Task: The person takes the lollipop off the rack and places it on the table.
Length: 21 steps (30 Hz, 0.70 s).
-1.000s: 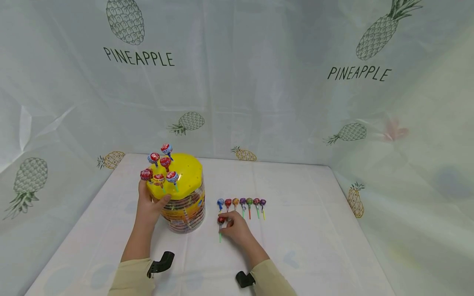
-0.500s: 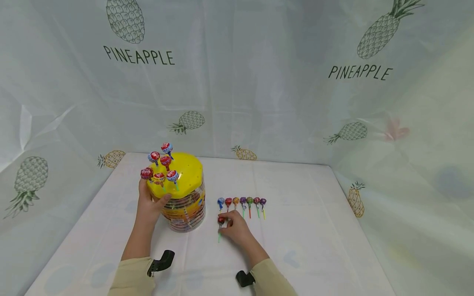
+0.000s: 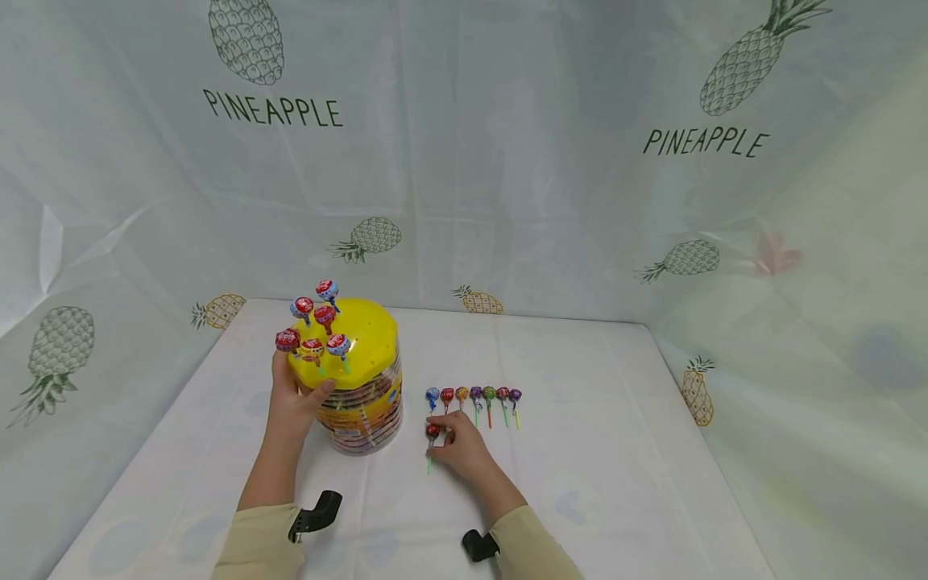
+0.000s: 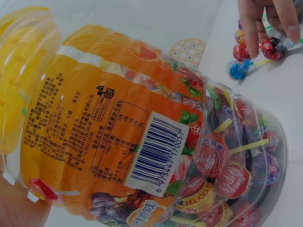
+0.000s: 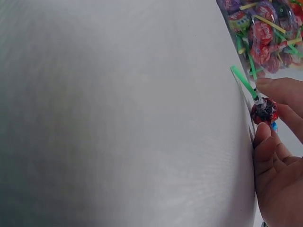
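Note:
My left hand (image 3: 292,407) grips a clear candy jar (image 3: 362,415) near its top, thumb on the near side. Several lollipops stand upright in the jar's yellow lid (image 3: 370,334); through its wall, more loose lollipops (image 4: 232,179) show at the bottom. Right of the jar, my right hand (image 3: 467,447) holds a dark red lollipop (image 5: 264,111) with a green stick between thumb and fingers, low at the white tabletop. The stick points toward me. Just beyond that hand lies a row of several lollipops (image 3: 489,395) in mixed colours, some sticks partly hidden behind the fingers.
The table (image 3: 616,451) has a white cover and extends right of the row. A pineapple-print sheet (image 3: 507,201) hangs behind it and along both sides. A black wrist mount (image 3: 316,515) sits at my left sleeve, another mount (image 3: 480,547) at my right.

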Available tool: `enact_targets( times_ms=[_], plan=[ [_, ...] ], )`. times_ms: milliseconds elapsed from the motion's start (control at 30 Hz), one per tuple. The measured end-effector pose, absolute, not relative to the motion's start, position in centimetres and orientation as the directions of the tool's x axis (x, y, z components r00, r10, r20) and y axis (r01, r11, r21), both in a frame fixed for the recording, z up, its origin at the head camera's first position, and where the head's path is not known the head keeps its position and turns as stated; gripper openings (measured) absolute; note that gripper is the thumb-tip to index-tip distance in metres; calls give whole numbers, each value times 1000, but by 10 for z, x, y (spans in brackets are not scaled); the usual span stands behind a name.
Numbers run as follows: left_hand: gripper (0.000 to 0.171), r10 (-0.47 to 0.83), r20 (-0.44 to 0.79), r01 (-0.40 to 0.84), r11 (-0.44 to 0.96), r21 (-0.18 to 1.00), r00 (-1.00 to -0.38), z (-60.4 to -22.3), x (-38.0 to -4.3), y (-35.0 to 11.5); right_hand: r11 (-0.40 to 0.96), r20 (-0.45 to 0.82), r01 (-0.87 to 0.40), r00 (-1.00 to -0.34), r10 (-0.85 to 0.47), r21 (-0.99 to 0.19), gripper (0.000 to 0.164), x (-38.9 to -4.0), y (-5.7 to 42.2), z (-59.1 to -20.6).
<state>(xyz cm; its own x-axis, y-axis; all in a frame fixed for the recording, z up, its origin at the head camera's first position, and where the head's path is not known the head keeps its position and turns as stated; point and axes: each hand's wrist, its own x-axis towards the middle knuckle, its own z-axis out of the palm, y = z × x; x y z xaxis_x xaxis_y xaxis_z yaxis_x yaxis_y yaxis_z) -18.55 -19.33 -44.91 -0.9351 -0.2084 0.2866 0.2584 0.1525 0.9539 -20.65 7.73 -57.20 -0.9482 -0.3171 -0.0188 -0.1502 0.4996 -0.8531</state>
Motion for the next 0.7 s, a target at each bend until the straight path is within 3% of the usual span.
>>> enact_targets(
  times_ms=[700],
  plan=[
    [80,-223,283,253,153,955,-933,-453,-187,-194,454,7,-151,-953,-303,-878,41,-206,78,-574]
  ],
)
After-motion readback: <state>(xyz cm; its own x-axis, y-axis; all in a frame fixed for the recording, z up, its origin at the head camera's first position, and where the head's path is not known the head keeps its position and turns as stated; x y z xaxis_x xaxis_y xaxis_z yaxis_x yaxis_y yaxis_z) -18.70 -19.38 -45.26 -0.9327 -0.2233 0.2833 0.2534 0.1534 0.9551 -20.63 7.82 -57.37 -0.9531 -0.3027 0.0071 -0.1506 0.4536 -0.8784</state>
